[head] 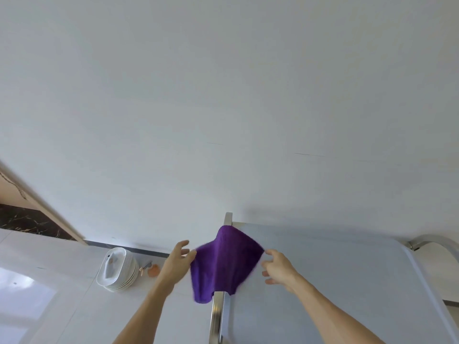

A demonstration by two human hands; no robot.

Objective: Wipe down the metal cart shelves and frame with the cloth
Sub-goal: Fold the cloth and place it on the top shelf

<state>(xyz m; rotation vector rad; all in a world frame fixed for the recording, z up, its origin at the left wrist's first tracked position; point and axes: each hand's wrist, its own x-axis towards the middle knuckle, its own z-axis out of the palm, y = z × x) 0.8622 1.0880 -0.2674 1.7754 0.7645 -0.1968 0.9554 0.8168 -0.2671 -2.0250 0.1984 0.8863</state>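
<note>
A purple cloth (223,263) hangs spread out over the left rail (216,316) of the metal cart, above the corner of its top shelf (335,281). My left hand (179,256) pinches the cloth's left edge between thumb and fingers. At the cloth's right edge, my right hand (278,268) holds it with the fingertips, the other fingers spread. The cloth's lower part droops past the rail on the left side. The cart's lower shelves are out of view.
A stack of white oval dishes (116,270) stands on the pale floor left of the cart, with a small orange object (153,270) beside it. A curved metal handle (434,244) rises at the cart's right end. A white wall fills the view behind.
</note>
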